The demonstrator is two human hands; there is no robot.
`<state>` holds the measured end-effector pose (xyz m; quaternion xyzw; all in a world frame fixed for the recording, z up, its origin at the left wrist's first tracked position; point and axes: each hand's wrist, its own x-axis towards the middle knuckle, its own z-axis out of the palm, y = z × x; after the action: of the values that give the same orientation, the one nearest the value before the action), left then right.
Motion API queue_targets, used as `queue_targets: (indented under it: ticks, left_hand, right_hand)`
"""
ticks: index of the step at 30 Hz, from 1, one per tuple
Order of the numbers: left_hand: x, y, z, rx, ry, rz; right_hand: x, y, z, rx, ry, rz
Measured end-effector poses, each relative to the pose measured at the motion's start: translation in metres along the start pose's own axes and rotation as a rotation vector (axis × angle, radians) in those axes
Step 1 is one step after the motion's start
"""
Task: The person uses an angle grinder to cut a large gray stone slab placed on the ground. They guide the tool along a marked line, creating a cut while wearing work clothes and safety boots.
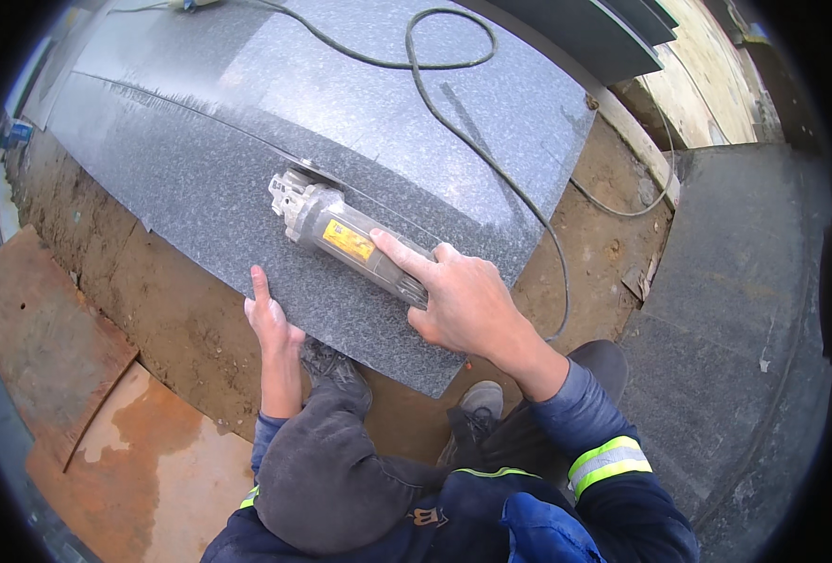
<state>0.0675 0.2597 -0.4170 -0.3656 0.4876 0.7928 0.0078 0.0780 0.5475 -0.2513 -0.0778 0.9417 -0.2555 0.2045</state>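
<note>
Single view from a head-worn fisheye camera, looking steeply down and close over a grey stone slab (341, 122). Straight edges bend toward the dark rim; the wearer's knees fill the lower edge.

Angle grinder (345, 235): lies on the stone slab (200, 178), near its middle, disc end away from the person. Right hand (458, 300): wrapped over the grinder's rear body. Left hand (270, 324): to the grinder's left, flat on the slab's near edge. Power cable (453, 122): runs from behind the right hand, loops over the slab's far part. Bare earth (167, 310): under and before the slab. Rusty metal sheet (45, 328): far left, on the ground. Second slab (716, 328): right of the person. Shoes (477, 403): just before the slab's near corner.
</note>
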Motion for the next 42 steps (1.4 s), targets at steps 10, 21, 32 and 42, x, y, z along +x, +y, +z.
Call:
queue_targets:
  ticks: [10,21,32,42]
  left_hand:
    - [-0.006,-0.001,0.009,-0.016,0.0,0.02]
    - [0.003,-0.012,-0.007,0.086,0.096,-0.007]
    - [0.016,-0.031,-0.024,0.101,0.084,0.005]
    - [0.015,-0.028,-0.017,0.095,0.07,0.002]
  right_hand:
    - [0.033,-0.001,0.01,0.078,0.016,-0.014]
    - [0.015,-0.009,0.003,-0.007,0.034,0.003]
    - [0.015,-0.009,0.005,0.034,0.058,-0.008]
    - [0.032,-0.013,0.004,0.006,0.029,0.001]
